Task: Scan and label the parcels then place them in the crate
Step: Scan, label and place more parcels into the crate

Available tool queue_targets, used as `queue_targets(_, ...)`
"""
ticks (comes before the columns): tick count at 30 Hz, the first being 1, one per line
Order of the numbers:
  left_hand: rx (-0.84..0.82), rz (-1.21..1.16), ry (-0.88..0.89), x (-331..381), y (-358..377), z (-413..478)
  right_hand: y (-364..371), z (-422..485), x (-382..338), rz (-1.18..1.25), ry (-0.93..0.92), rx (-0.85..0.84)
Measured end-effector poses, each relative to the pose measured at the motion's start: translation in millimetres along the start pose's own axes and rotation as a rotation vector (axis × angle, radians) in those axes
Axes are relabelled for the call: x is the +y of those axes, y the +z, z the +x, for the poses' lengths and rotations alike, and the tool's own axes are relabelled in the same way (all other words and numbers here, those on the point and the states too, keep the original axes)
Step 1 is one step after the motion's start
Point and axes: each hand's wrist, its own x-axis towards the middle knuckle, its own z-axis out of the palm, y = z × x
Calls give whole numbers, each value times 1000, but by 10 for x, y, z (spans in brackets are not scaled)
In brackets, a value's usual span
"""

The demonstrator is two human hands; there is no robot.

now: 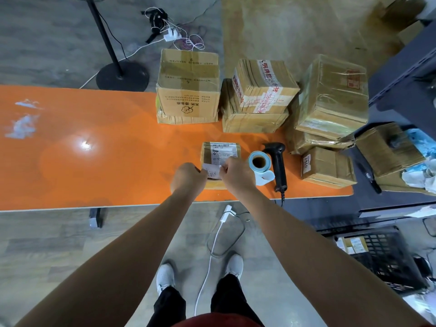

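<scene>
Left hand [188, 177] and right hand [237, 173] fingers [223, 170] pinch white label [212, 173] ends over small parcel [220, 151].

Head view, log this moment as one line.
step: labelling | left hand, right hand: pinch white label over small parcel | scanner: lying on table

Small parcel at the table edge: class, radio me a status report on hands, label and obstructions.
Left hand and right hand both pinch a white label over the small parcel. Label roll and scanner lie to its right. Nothing blocking.
</scene>
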Motion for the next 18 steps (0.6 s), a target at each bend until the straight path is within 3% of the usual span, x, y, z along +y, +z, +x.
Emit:
queue_targets(5, -22, -49, -34, -14, 15, 45, 20, 36, -5, -10, 30, -4)
queue_targets(10, -44, -167, -85, -60, -21, 83, -20, 54, 117, 76, 118, 94)
queue_targets(14, -131, -243, 61, -40, -24, 55, 16, 139, 266, 158, 141, -26)
queue_targets(18, -263, -354, 88, 9, -52, -72, 0, 172, 370, 319, 80, -118)
